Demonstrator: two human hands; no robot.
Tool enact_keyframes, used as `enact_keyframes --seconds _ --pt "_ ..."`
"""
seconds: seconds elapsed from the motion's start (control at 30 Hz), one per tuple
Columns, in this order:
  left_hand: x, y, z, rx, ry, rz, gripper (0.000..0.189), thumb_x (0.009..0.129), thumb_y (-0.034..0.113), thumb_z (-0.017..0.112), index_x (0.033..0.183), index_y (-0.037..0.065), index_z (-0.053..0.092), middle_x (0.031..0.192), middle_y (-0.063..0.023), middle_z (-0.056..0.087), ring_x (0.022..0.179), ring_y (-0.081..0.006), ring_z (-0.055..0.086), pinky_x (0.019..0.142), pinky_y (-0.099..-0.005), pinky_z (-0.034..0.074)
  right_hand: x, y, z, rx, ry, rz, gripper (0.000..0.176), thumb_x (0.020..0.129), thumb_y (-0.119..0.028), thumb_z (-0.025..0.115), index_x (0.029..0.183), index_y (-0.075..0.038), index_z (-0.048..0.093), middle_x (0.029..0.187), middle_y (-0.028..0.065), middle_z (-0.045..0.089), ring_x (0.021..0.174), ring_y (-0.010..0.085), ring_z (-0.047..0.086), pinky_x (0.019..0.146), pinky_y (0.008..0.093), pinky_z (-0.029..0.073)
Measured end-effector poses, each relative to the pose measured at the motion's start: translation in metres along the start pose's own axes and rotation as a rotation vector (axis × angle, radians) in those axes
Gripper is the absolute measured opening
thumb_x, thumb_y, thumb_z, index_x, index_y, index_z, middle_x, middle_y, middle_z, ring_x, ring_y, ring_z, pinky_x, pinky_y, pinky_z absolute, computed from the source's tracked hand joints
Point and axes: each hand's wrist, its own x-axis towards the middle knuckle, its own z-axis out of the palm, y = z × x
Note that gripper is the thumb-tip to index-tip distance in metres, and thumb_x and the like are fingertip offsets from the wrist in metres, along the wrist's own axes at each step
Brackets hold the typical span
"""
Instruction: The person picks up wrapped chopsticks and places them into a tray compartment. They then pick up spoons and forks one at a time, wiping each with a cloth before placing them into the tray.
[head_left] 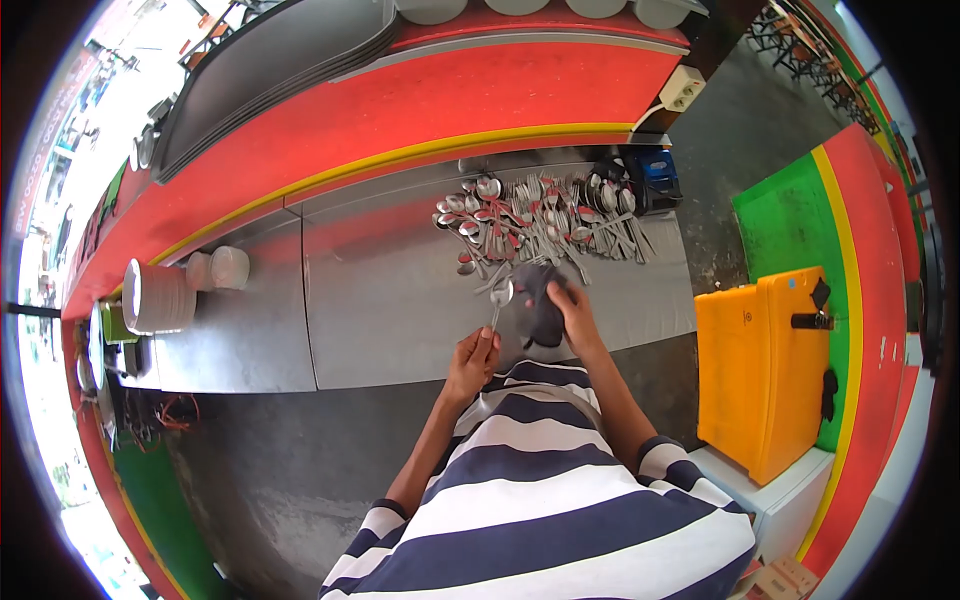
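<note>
My left hand [473, 366] is closed around the handle of a metal spoon [502, 293], whose bowl points up and away from me. Just to the right, my right hand [572, 312] grips a dark grey cloth [541, 318] that hangs bunched from the fingers. The spoon's bowl is close beside the cloth's left edge. Beyond both hands, a loose pile of spoons and forks [550, 222] spreads over the metal counter [390, 310], several of them with red on the handles.
A stack of white plates [158, 297] and some white bowls [230, 268] stand on the counter's left. A blue box [655, 178] sits at its right end. Dark trays [280, 80] lie on the red ledge [480, 95]. An orange container [760, 370] stands right of me.
</note>
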Motion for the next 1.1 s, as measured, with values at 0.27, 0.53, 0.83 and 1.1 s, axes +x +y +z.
enact_keyframes --seconds 0.27,0.53,0.83,1.1 --pt "0.022 -0.035 0.051 0.010 0.035 -0.036 0.038 0.107 0.034 0.038 0.089 0.005 0.056 0.054 0.0017 0.047 0.042 -0.0059 0.039 0.040 -0.0229 0.030 -0.011 -0.011 -0.010 -0.139 -0.340 0.192 0.025 0.094 -0.026 0.067 0.104 -0.004 0.062 0.082 -0.0005 0.063 0.072 0.0070 0.057 0.064 0.0248 0.047" --pt "0.008 -0.053 0.085 0.351 0.279 0.024 0.037 0.105 0.030 0.042 0.091 0.002 0.062 0.059 0.0015 0.050 0.047 -0.0059 0.041 0.046 -0.0244 0.033 0.020 -0.007 -0.035 -0.216 -0.283 0.102 0.021 0.093 -0.023 0.063 0.099 -0.003 0.065 0.082 -0.0021 0.062 0.073 0.0054 0.056 0.067 0.0230 0.045" --pt "0.024 -0.058 0.076 0.341 0.672 0.190 0.037 0.101 0.033 0.054 0.094 -0.001 0.065 0.072 -0.0033 0.064 0.063 -0.0090 0.055 0.055 -0.0245 0.043 0.029 -0.009 -0.036 -0.422 -0.441 0.024 0.031 0.093 -0.023 0.065 0.107 0.005 0.061 0.085 0.0012 0.064 0.076 0.0068 0.057 0.067 0.0229 0.048" --pt "0.045 -0.030 0.086 0.213 0.519 0.258 0.038 0.100 0.034 0.057 0.110 -0.001 0.066 0.090 -0.0041 0.069 0.091 -0.0116 0.060 0.085 -0.0310 0.048 0.008 -0.015 -0.042 -0.577 -0.844 0.001 0.033 0.089 -0.021 0.064 0.115 0.000 0.064 0.096 0.0081 0.069 0.089 0.0145 0.060 0.085 0.0303 0.048"
